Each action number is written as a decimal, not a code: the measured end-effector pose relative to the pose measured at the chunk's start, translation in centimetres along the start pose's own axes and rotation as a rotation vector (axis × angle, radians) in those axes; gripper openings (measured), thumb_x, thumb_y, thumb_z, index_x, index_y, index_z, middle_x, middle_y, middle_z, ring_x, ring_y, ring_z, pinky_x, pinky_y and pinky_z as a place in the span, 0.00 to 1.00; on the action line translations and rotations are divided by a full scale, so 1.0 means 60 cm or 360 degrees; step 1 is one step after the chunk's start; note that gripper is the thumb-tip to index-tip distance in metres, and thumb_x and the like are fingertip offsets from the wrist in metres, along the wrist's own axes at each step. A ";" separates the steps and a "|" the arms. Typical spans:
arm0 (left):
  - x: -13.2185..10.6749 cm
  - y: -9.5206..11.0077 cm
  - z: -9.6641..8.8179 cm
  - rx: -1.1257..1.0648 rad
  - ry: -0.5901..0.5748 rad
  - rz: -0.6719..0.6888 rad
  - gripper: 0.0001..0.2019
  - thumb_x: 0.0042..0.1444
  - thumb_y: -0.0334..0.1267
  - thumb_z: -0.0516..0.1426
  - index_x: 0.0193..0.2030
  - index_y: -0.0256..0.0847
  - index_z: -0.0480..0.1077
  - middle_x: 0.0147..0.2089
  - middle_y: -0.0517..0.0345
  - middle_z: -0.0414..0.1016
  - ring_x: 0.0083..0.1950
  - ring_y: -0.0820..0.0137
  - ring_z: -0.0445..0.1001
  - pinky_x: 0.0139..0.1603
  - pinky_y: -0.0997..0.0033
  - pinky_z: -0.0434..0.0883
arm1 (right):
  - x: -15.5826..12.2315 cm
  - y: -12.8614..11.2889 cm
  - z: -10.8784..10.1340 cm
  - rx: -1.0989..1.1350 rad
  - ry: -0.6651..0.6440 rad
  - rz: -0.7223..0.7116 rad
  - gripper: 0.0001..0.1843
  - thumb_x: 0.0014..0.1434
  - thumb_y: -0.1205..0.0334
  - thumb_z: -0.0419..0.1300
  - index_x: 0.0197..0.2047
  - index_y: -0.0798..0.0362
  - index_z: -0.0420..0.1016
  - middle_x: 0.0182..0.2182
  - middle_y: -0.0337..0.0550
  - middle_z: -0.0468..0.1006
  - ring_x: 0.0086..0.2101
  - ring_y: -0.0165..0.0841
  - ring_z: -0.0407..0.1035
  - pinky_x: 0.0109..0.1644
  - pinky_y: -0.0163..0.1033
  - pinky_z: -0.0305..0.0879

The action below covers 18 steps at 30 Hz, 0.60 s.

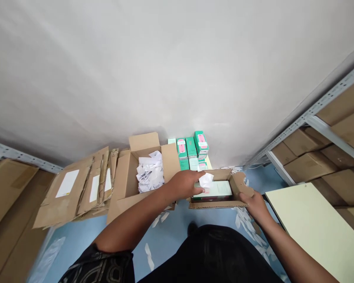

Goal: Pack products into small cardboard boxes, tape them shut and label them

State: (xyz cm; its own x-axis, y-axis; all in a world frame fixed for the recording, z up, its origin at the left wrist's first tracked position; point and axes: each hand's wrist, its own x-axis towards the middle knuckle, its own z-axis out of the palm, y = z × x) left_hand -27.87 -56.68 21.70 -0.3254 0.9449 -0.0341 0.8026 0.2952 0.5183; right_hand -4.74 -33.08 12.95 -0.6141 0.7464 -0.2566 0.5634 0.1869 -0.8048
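Observation:
A small open cardboard box (220, 204) is in front of me, with white-topped product cartons (220, 188) inside. My right hand (253, 204) is closed on the box's right-hand flap. Over the left end of the same box, my left hand (187, 184) has its fingers curled around a crumpled piece of white paper (206, 180). That hand partly hides the left side of the box. Just left of it, a larger open carton (124, 177) is filled with crumpled white paper (150, 171).
Green-and-white boxes (191, 147) are stacked against the wall. Flattened cardboard (65, 192) leans at left. Shelves with brown cartons (308, 149) and a pale tabletop (315, 232) are at right. Paper scraps (149, 257) litter the blue floor (88, 232).

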 end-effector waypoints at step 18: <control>0.184 0.117 0.193 -0.1102 0.0006 -0.0240 0.27 0.65 0.51 0.52 0.67 0.44 0.65 0.66 0.52 0.73 0.65 0.57 0.72 0.62 0.60 0.72 | -0.066 0.145 -0.154 0.0280 0.0663 0.0226 0.21 0.54 0.48 0.62 0.42 0.56 0.81 0.39 0.50 0.86 0.42 0.47 0.80 0.43 0.42 0.74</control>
State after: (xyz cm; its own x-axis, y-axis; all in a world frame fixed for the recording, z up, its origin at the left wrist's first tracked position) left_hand -20.01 -42.55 15.09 -0.4108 0.9000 -0.1459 0.2470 0.2639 0.9324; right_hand 7.71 -28.51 11.93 -0.2437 0.9560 -0.1631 0.5015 -0.0198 -0.8650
